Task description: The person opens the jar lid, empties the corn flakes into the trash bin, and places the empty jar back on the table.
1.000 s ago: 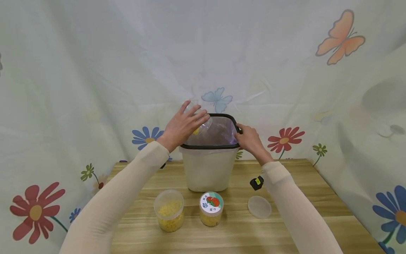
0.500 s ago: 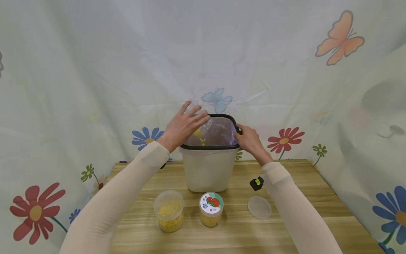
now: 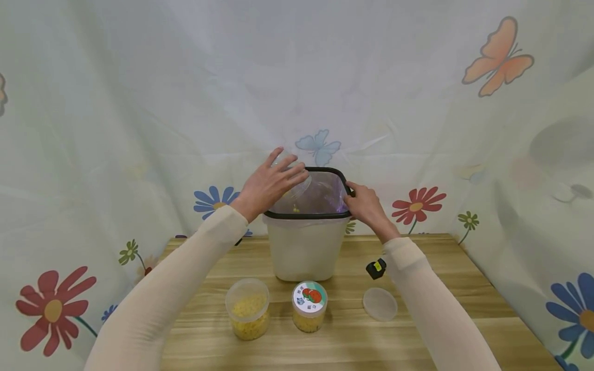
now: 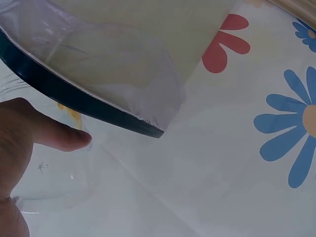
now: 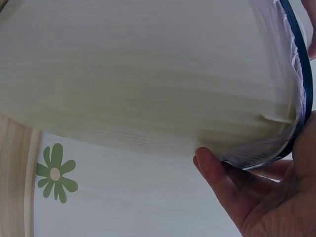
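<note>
My left hand grips a clear plastic jar, tipped mouth-down over the left side of a pale trash bin. A few yellow bits show just below the jar's mouth, inside the bin. In the left wrist view, some yellow pieces are seen through the jar wall beside my thumb. A thin plastic bag lines the bin and folds over its black rim. At the right side, my right hand holds that rim, thumb and fingers around it.
On the wooden table, an uncovered jar of yellow bits stands front left. Beside it is a lidded jar with a tomato label. A translucent lid lies to the right. A flower-printed curtain hangs behind.
Yellow contents have fallen out of the tipped jar into the bin; most of the yellow seen in it earlier is gone. Both hands stay nearly where they were.
</note>
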Demonstrator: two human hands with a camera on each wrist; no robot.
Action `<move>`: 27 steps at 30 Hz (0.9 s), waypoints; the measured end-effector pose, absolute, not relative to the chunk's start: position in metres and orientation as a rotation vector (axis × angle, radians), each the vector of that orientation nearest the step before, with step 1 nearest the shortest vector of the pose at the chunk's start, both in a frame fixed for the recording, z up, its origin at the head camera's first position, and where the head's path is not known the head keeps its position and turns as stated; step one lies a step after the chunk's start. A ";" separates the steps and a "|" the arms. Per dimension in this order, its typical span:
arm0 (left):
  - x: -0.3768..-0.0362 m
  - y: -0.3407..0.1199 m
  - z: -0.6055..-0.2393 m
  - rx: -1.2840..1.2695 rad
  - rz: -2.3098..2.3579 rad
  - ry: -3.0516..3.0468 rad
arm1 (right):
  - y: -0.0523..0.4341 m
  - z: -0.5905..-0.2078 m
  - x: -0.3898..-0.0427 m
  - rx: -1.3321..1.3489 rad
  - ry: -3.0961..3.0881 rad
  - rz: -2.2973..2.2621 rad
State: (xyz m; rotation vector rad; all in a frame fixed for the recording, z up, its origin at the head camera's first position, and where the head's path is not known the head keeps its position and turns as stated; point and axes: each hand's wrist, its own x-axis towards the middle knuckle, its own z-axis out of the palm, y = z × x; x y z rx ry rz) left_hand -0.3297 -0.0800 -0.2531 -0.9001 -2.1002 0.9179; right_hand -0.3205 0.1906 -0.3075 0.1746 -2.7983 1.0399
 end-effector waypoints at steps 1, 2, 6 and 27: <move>-0.330 -0.080 -0.253 -0.904 0.923 -2.098 | 0.191 -0.307 -0.321 0.177 -2.798 1.040; -0.330 -0.080 -0.253 -0.906 0.930 -2.094 | 0.191 -0.307 -0.321 0.178 -2.797 1.035; -0.330 -0.080 -0.253 -0.916 0.973 -2.087 | 0.191 -0.307 -0.321 0.180 -2.794 1.029; -0.329 -0.076 -0.248 -0.946 1.165 -2.020 | 0.190 -0.307 -0.322 0.171 -2.793 1.010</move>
